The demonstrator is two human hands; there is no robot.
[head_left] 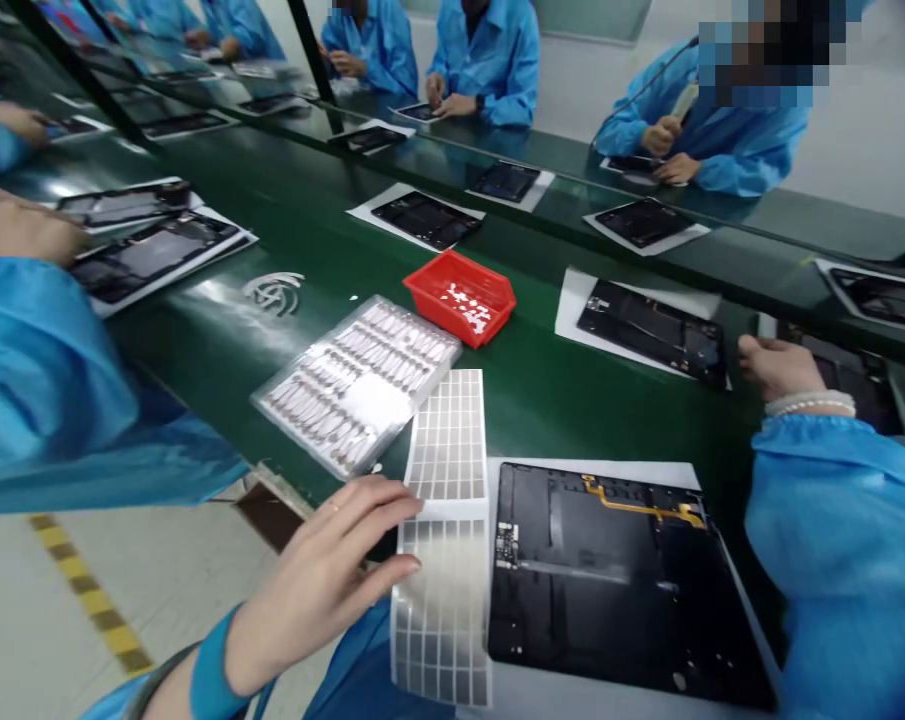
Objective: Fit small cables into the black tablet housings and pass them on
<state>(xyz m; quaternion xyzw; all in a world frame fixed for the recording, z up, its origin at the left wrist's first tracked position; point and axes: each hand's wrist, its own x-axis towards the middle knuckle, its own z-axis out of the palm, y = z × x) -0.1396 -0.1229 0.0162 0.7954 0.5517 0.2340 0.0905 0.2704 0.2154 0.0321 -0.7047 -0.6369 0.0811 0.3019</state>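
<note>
My left hand (347, 560) lies at the left edge of a long sheet of grey rectangular stickers (452, 440), thumb and fingers apart, fingertips touching it. Right of this sheet, a black tablet back shell (602, 580) with an orange flex cable (632, 505) lies on white paper. My right hand (782, 370), wearing a beaded bracelet, reaches forward with its fingers closed; what they hold, if anything, cannot be made out. It is between another black shell (654, 325) on white paper and a partly hidden shell (857, 385) at the right.
A clear plastic tray (362, 385) of small parts stands beside a red bin (459, 295) with white bits. Curved white strips (276, 292) lie farther left. A co-worker's hand (28, 225) is over shells at the left. Shells on papers line the raised glass shelf; people sit opposite.
</note>
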